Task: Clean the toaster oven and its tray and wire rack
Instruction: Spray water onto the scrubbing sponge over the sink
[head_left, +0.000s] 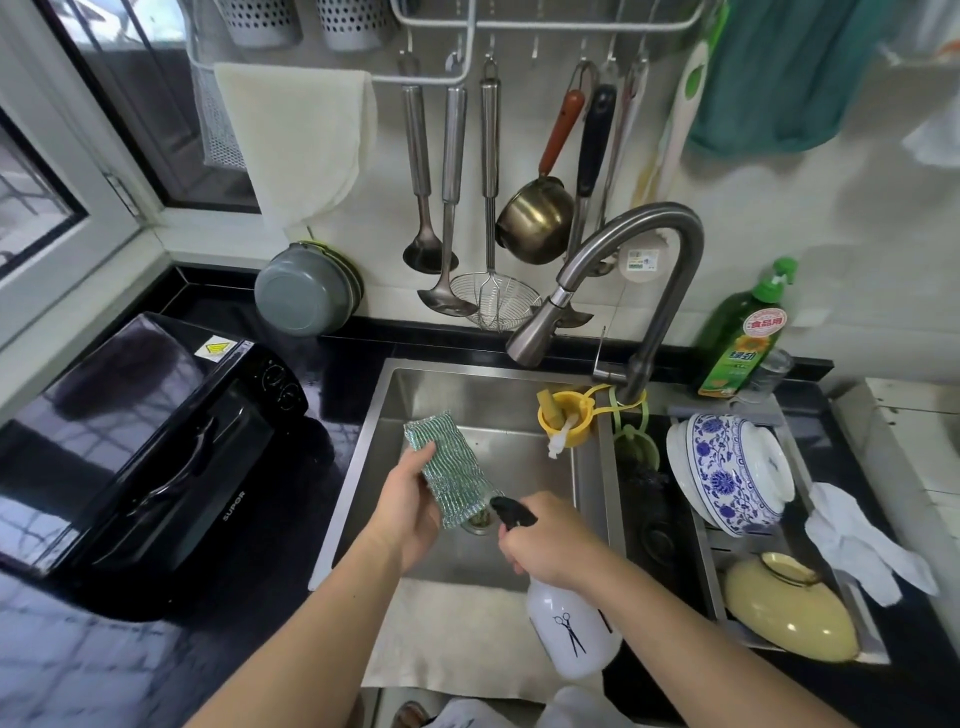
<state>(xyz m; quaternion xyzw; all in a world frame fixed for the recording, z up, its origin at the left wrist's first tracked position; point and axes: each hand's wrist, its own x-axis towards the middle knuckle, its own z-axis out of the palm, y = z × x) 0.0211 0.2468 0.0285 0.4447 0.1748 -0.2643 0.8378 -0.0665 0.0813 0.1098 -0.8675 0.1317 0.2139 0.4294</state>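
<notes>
A black toaster oven (156, 447) stands on the dark counter left of the sink, its door closed. Over the steel sink (457, 387), my left hand (408, 506) holds a green-and-silver scrubbing pad (451, 465) by its lower left edge. My right hand (550, 540) grips the neck of a white spray bottle (569, 631) with a black nozzle (511, 512). The nozzle points left toward the pad. The oven's tray and wire rack are not visible.
A curved faucet (623, 270) arches over the sink. A yellow holder (563, 415) hangs at the sink's right wall. Right of it sit blue-and-white bowls (727, 473), a yellow lid (789, 608), a white rag (862, 540) and a green detergent bottle (743, 338). Utensils hang on the wall.
</notes>
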